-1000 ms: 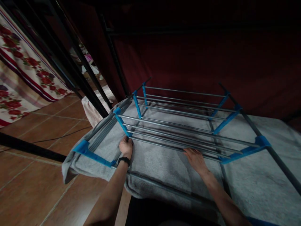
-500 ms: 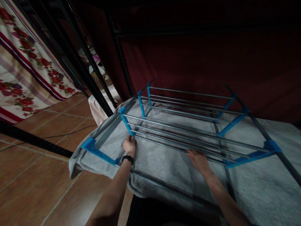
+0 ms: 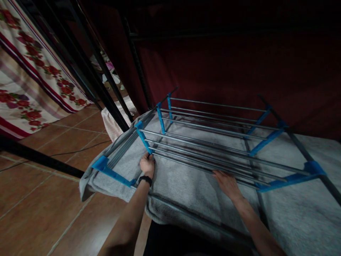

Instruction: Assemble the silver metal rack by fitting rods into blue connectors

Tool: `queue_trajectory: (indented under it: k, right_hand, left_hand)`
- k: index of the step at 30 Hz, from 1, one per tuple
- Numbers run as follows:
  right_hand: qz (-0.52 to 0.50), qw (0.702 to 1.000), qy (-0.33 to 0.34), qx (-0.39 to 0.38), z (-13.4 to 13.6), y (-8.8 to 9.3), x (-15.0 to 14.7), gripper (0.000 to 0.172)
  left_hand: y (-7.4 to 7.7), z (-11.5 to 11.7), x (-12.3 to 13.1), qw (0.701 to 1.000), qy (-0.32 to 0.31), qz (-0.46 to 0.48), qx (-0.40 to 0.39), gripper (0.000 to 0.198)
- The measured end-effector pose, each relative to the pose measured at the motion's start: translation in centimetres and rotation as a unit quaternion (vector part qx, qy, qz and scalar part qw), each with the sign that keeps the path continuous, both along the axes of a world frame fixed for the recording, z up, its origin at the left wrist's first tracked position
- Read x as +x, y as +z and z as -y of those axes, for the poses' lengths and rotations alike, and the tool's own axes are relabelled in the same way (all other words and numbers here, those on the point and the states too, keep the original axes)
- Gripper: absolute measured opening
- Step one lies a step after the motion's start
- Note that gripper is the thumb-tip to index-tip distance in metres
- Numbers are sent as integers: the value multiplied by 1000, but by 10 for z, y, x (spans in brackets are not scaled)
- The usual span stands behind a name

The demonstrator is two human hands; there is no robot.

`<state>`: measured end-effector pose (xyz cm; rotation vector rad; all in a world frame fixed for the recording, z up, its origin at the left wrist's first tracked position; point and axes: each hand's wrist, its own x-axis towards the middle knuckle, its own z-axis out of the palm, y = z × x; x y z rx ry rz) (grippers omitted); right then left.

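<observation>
A folding drying rack (image 3: 207, 142) with grey metal rods and blue plastic brackets stands in front of me. A grey towel (image 3: 186, 192) lies spread over its lower level, hanging over the near and left edges. My left hand (image 3: 147, 165), with a black band on its wrist, rests on the towel by the lower end of a blue bracket, fingers curled at the rod ends. My right hand (image 3: 226, 183) lies flat and open on the towel, its fingertips reaching under the nearest rods.
Brown tiled floor (image 3: 39, 206) with a thin cable lies to the left. Black metal bars (image 3: 87, 71) slant past a flowered cloth (image 3: 29, 78) at the upper left. A striped cloth (image 3: 114, 121) lies on the floor behind the rack. Dark red fabric (image 3: 226, 64) fills the back.
The view has shifted slightly, so the rack sits a little more to the right. Both hands stay at the same places on the towel.
</observation>
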<state>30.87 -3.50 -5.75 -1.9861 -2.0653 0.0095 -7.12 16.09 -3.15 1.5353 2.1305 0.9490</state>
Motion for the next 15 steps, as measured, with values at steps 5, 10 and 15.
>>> queue_trajectory:
  k: [5,10,15]
  right_hand:
    - [-11,1000,8,-3,1,4,-1,33]
    - [-25,1000,-1,-4,0,3,-1,33]
    - [-30,1000,2,-7,0,1,1,32]
  left_hand:
    - [-2,-1,0,1000,10,29,-6,37]
    - [-2,-2,0,999,17,38,-13,37]
    - [0,-2,0,999,17,34,-14,38]
